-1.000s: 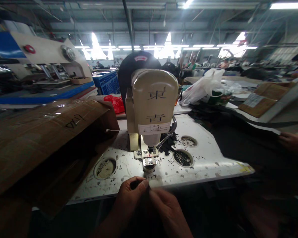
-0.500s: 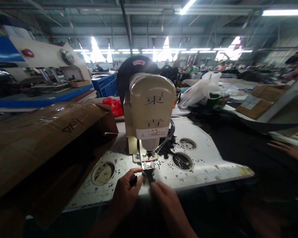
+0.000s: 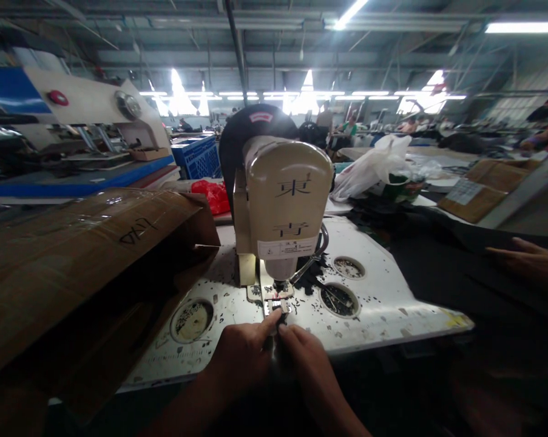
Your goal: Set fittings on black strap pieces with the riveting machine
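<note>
My left hand (image 3: pixel 246 352) reaches to the small metal plate (image 3: pixel 278 304) under the machine's head, index finger stretched onto the plate's near edge. Its other fingers are curled, and what they hold, if anything, is hidden. Close beside it, my right hand (image 3: pixel 307 358) has its fingers pressed together at a narrow black strip (image 3: pixel 280 323), mostly covered by the hands. Above them stands the cream-coloured machine head (image 3: pixel 292 194) with dark characters on its front. A reddish light shows near the plate.
An open cardboard box (image 3: pixel 96 224) lies at the left of the white machine table (image 3: pixel 374 297). Round recesses (image 3: pixel 340 300) in the table hold black scraps. Further right are dark cloth (image 3: pixel 432 255) and another person's hand (image 3: pixel 528 258). A blue crate (image 3: pixel 196 155) stands behind.
My left index finger has moved forward and right onto the plate's edge; the small black thing seen in that hand is now hidden. My right hand has come closer to it. The view shifted slightly.
</note>
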